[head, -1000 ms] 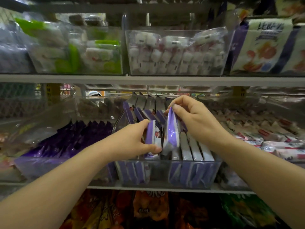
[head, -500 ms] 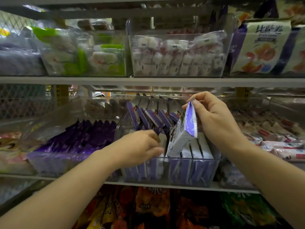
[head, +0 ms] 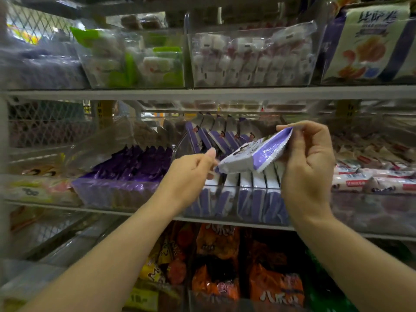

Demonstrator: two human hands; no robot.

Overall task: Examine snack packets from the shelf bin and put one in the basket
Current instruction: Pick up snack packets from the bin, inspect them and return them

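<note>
**Holding one packet above the bin for a look**

Right hand (head: pixel 308 163) is pinching the packet (head: pixel 252 157) by its purple crimped end. Thumb and forefinger are closing on the seal up top while the other fingers are curling loosely underneath. That end grip is leaving the white printed face open to view, which is probably the reason for it. The packet is hanging tilted, purple end high on the right and white end dipping to the left. It is sitting just over the row (head: pixel 247 185) standing on edge in the clear bin (head: pixel 236 212) on the middle shelf (head: pixel 135 213).

Left hand (head: pixel 191 170) is reaching in from the lower left with fingers curled and thumb over the packet's low corner. It looks to be nipping that corner to steady or turn the packet, though the fingers are partly hiding the contact. Both forearms are stretching up and forward, wrists roughly level.

By my reading, the examining is underway and the placing is not yet done. The basket is not showing anywhere, so the carry will likely be needing a turn away from the shelf
</note>
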